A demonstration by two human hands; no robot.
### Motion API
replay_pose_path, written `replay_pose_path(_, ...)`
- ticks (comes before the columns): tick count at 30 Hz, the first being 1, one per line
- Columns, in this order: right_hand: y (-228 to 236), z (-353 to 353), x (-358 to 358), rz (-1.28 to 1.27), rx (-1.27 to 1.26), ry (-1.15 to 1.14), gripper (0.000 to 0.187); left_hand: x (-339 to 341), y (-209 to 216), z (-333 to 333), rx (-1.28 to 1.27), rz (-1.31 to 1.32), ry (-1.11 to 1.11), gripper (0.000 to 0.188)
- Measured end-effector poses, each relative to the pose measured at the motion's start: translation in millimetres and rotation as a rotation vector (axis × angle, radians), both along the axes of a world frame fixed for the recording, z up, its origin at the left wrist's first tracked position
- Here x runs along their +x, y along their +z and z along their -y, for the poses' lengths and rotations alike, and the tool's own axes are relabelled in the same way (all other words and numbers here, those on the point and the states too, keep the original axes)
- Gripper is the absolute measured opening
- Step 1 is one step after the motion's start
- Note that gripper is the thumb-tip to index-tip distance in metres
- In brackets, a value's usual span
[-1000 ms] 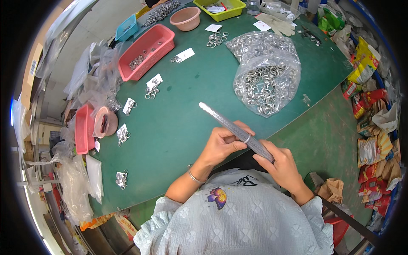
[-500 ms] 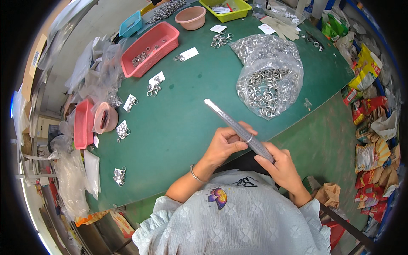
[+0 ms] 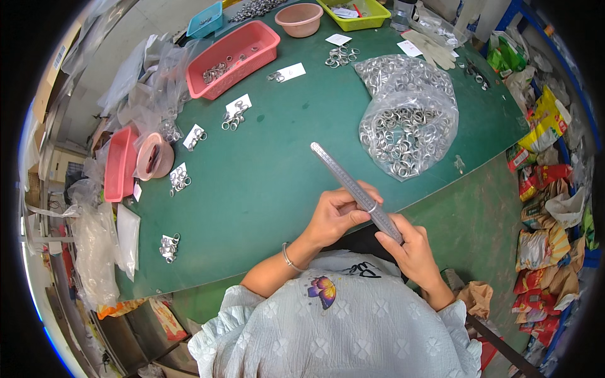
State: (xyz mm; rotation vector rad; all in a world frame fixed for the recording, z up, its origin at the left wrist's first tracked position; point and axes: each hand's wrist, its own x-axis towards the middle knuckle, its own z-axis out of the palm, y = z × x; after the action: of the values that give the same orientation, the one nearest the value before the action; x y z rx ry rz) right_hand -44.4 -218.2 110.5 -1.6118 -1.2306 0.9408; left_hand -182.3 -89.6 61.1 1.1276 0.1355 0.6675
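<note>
A tapered grey ring mandrel (image 3: 343,177) with marks along its length slants in front of me, its narrow tip pointing away to the left. One silver ring (image 3: 372,207) sits around it, toward the thicker end. With fingers and thumb, my left hand (image 3: 332,217) pinches at the ring and mandrel. My right hand (image 3: 413,247) is wrapped round the thick lower end of the mandrel. Beyond my hands, a clear plastic bag (image 3: 444,116) full of silver rings (image 3: 403,142) lies open on the green table (image 3: 271,183).
Small ring piles with white cards (image 3: 238,104) line the table's left and far sides. Around the edge stand a long pink basket (image 3: 265,50), a round pink bowl (image 3: 299,24), a yellow-green basket (image 3: 365,22) and a blue basket (image 3: 205,22). Gloves (image 3: 432,50) lie far right.
The whole view has shifted slightly, with the table's things sitting a little differently in it. Both hands keep their hold, and the ring stays at about the same place on the mandrel.
</note>
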Motion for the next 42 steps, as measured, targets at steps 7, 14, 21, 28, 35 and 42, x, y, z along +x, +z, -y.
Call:
replay_pose_path(7,-3,-2,3,-0.147,-0.058,0.028,0.022,0,3,8,-0.200,-0.023,0.044,0.038)
replay_pose_path(14,-9,-4,0,-0.116,-0.039,0.038,0.022,-2,7,14,-0.071,-0.017,0.171,0.031)
replay_pose_path(21,-15,-8,-9,0.506,0.100,-0.060,0.023,-12,4,8,-0.263,-0.077,0.441,0.026)
replay_pose_path(28,-1,-14,-9,0.167,0.015,0.017,0.022,-18,12,-9,-0.347,0.055,0.124,0.035)
replay_pose_path(35,7,-13,-15,0.140,0.026,0.034,0.023,-7,-9,-19,-0.195,0.118,-0.162,0.030)
replay_pose_path(42,-3,-10,-20,0.326,0.145,-0.048,0.029,-3,0,-18,-0.044,0.071,-0.068,0.032)
